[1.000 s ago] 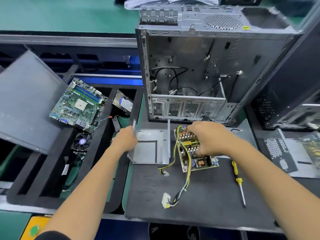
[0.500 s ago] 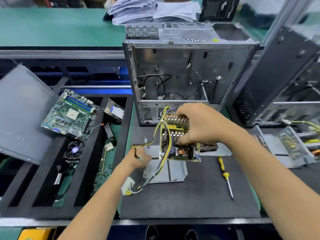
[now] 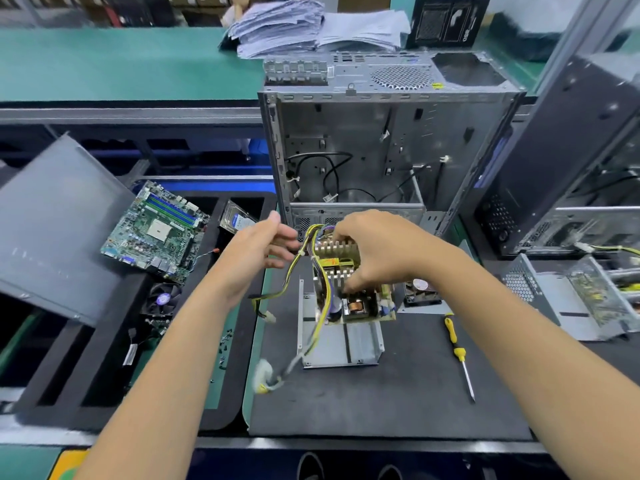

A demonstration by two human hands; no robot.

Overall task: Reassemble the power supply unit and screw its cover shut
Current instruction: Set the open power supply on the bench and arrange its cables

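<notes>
Now that the right hand (image 3: pixel 374 251) has lifted the PSU board (image 3: pixel 349 289) off the table, gripping its heatsinks, it hangs just above the open metal case (image 3: pixel 343 344). The left hand (image 3: pixel 258 251), loosely open, has left the case and reaches for the cable bundle (image 3: pixel 304 258), probably clearing wires before seating.

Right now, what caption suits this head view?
Right hand holds the PSU board above its metal case; left hand reaches for the wires.

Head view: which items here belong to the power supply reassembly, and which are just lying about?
Job: circuit board, right hand, left hand, cable bundle, metal housing, screwdriver.
Lying about: motherboard, computer case, paper stack.
</notes>
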